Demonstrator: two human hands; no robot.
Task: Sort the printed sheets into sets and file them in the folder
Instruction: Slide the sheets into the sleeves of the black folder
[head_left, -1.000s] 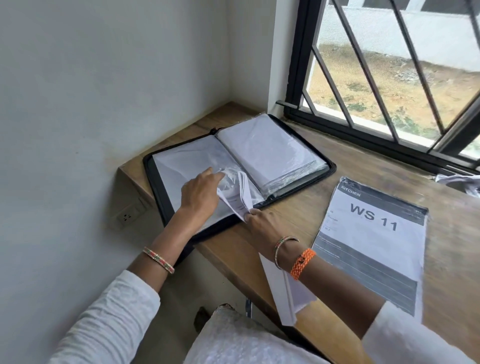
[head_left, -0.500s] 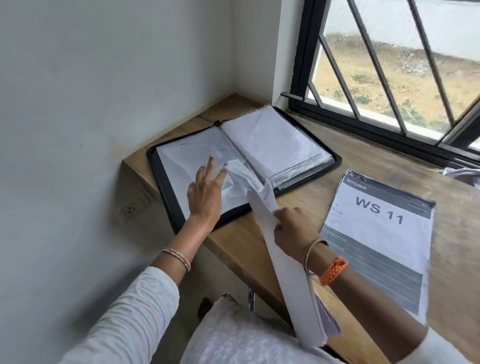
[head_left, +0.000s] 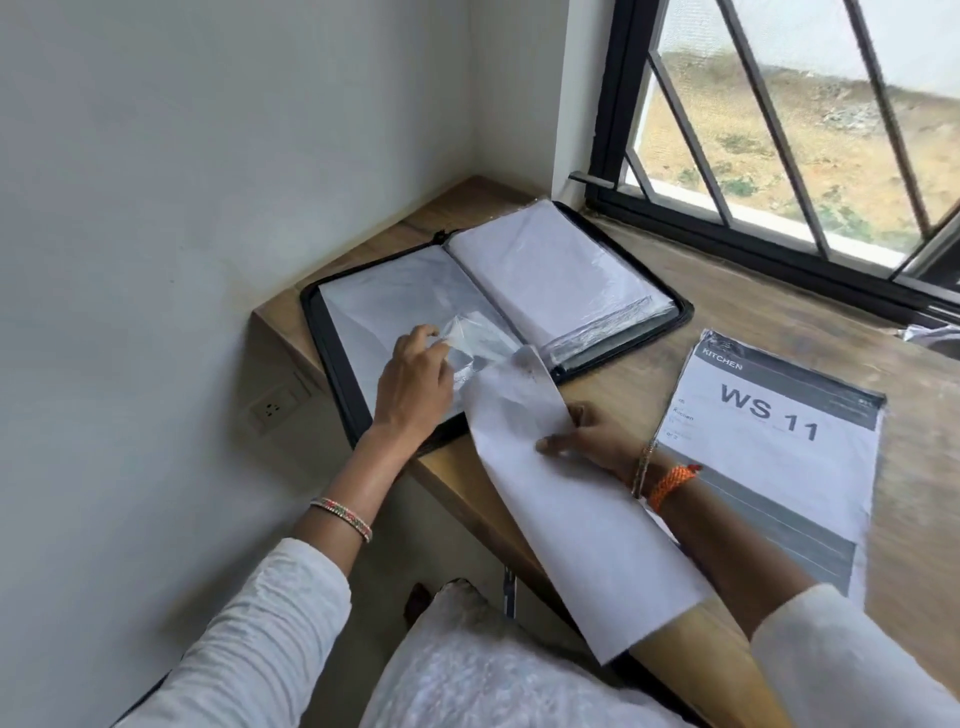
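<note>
Your right hand (head_left: 592, 441) pinches the printed sheet (head_left: 561, 499) — long axis aimed at the folder (head_left: 498, 312) — while your nearer left hand (head_left: 415, 384) pinches the sleeve (head_left: 467, 338) mouth open just beyond its tip.

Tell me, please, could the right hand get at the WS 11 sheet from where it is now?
Probably yes, once freed. The WS 11 sheet lies uncovered on the desk just beside the right hand, with nothing between them, but that hand is gripping the white sheets.
</note>
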